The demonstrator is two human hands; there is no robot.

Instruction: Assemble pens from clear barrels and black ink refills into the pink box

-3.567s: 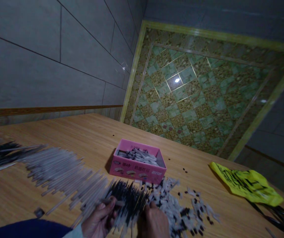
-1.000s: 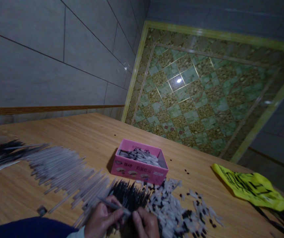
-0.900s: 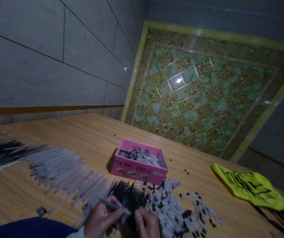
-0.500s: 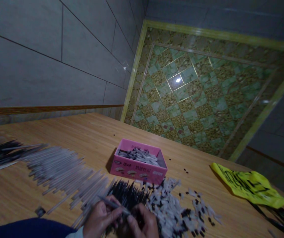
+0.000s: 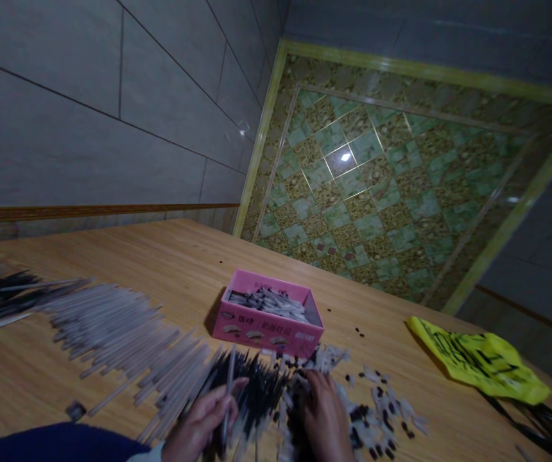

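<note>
My left hand (image 5: 206, 414) is closed around a slim pen barrel (image 5: 230, 375), which points upward, away from me. Below and beside it lies a dense bundle of black pen refills (image 5: 254, 391). My right hand (image 5: 325, 410) is down on a heap of small whitish and black pen parts (image 5: 334, 359), its fingers curled into the heap. Whatever its fingertips grip is hidden. To the left, many clear pen barrels (image 5: 112, 321) lie side by side.
A pink box (image 5: 266, 337) holding pale and dark pens stands beyond my hands. A yellow bag (image 5: 481, 359) with black lettering lies at the right. More dark sticks (image 5: 1, 292) are at the far left. Loose black bits dot the wooden table (image 5: 170, 250).
My hands were together on the pen; now they are apart. The right hand has moved right onto the small parts, and the left has turned the barrel more upright.
</note>
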